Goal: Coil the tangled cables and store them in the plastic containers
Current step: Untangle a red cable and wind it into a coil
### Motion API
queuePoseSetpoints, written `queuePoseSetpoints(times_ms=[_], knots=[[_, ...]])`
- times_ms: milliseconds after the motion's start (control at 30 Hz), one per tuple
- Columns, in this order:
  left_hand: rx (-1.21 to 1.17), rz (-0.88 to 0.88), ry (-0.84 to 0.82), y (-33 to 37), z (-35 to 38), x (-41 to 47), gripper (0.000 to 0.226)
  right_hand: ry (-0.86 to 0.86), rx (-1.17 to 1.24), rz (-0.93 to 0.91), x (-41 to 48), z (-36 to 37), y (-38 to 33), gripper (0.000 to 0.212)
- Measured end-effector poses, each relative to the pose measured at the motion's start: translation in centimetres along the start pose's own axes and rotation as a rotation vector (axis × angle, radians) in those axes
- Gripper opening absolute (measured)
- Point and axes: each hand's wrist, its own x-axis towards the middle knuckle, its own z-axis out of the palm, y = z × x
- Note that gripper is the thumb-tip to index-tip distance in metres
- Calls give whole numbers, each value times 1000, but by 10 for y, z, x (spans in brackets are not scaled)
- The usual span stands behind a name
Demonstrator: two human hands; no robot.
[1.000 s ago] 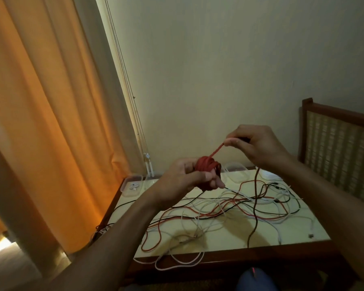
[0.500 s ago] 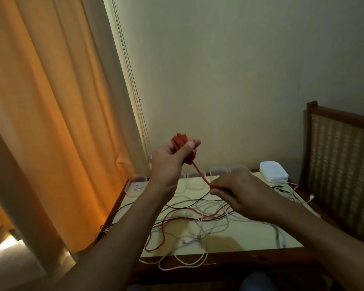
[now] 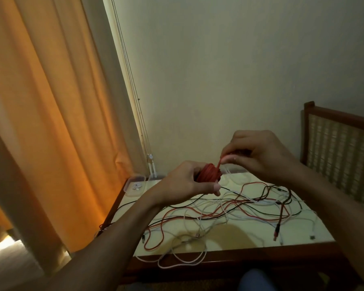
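My left hand (image 3: 189,183) grips a red cable coil (image 3: 209,174) wound into a tight bundle, held above the table's far side. My right hand (image 3: 259,153) sits just above and right of the coil and pinches the red cable's loose strand (image 3: 219,163), which runs down into the bundle. Below both hands a tangle of red, white and black cables (image 3: 229,208) spreads over the table (image 3: 303,234). A clear plastic container (image 3: 135,185) with small white items inside stands at the table's far left corner.
An orange curtain (image 3: 51,122) hangs at the left. A wooden chair back with woven panel (image 3: 340,152) stands at the right. White cable loops (image 3: 177,259) hang over the table's near edge. The wall is close behind the table.
My left hand has come down with the red coil. My right hand has swung from below the coil to above it, carrying the loose red strand around the bundle.
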Motion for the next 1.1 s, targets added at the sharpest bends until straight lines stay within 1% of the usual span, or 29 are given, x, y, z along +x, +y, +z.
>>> queuePoseSetpoints(times_ms=[100,200,233,333,467,567,733,800,867,933,1000,1033,1100], knots=[[-180,16,-27,3,-1,-1,22,0,237,229,0,4,-3,13],[-449,35,-38,7,1,-7,13,-128,513,438,-8,15,-11,20],[-505,35,-31,7,1,-8,11,-154,577,477,-12,20,-14,24],[-584,27,-19,8,0,-13,16,-158,772,533,-23,30,-25,32],[-677,15,6,11,1,-21,21,-114,867,595,-30,35,-43,31],[-681,16,13,16,6,-25,26,-83,856,627,-32,33,-57,26],[-644,36,73,30,18,-30,29,-62,801,628,-36,18,-79,27],[-636,48,118,34,25,-32,17,-49,728,613,-38,12,-85,25],[-640,73,163,38,34,-34,12,-30,661,600,-40,8,-89,25],[-636,106,218,42,44,-35,17,-14,588,580,-41,5,-90,25],[-625,147,256,47,53,-36,32,-1,523,568,-43,1,-91,25],[-626,159,270,49,56,-36,34,6,501,566,-44,-1,-91,25],[-638,162,299,52,59,-36,27,15,463,554,-45,-6,-91,23]])
